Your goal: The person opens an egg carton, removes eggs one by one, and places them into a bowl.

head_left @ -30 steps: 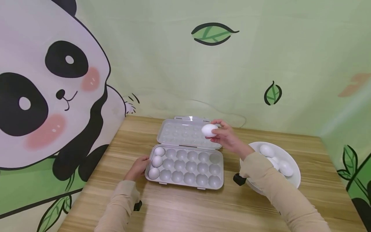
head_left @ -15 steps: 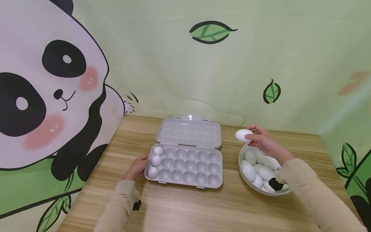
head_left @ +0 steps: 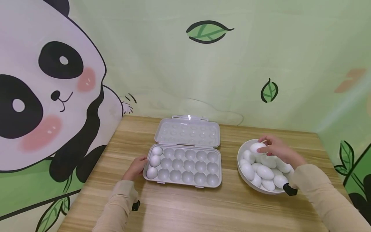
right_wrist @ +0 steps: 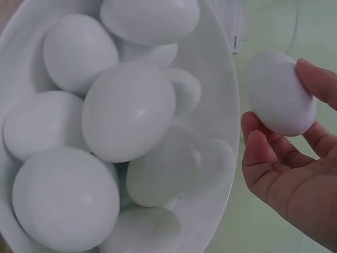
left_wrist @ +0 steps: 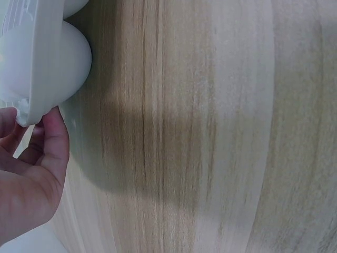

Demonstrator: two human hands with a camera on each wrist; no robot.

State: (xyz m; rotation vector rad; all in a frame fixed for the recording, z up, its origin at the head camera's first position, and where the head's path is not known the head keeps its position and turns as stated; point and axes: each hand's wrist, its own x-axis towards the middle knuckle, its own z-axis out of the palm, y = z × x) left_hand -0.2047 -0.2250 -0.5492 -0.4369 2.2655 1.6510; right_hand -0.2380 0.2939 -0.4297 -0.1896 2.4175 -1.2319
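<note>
An egg carton (head_left: 200, 184) lies on the table, its clear lid (head_left: 187, 132) folded back. Three white eggs (head_left: 155, 161) fill its leftmost column. At the carton's left end my left hand (head_left: 135, 168) grips the rim; in the left wrist view the thumb and fingers (left_wrist: 55, 142) pinch the edge. Over the far side of a white bowl (head_left: 241, 170) heaped with several eggs (head_left: 265, 172), my right hand (head_left: 279, 150) holds one white egg (head_left: 257, 148). The right wrist view shows this egg (right_wrist: 279, 94) between thumb and fingertips, apart from the eggs in the bowl.
The wooden table (head_left: 179, 207) ends at a green cloth backdrop (head_left: 156, 64) with a panda print. Bare wood lies between carton and bowl, and in front of both. Black wrist devices show on both sleeves, the right one (head_left: 290, 189) by the bowl's rim.
My right hand has carried the egg rightward from above the carton's lid, then lowered it over the bowl. My left hand has stayed at the carton's left end.
</note>
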